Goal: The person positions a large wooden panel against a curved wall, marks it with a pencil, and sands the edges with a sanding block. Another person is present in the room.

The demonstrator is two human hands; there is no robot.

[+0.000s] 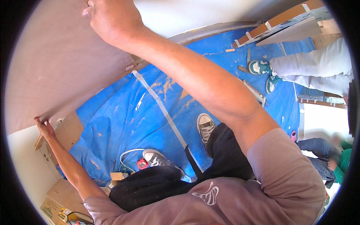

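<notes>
Where left fingers touch, brown panel spreads beyond.

A large, flat, mauve-brown panel spreads from nine to eleven o'clock, its broad face smooth and matte; the lower edge slants from just below nine inward toward eleven. Its exact tilt is unclear.
</notes>
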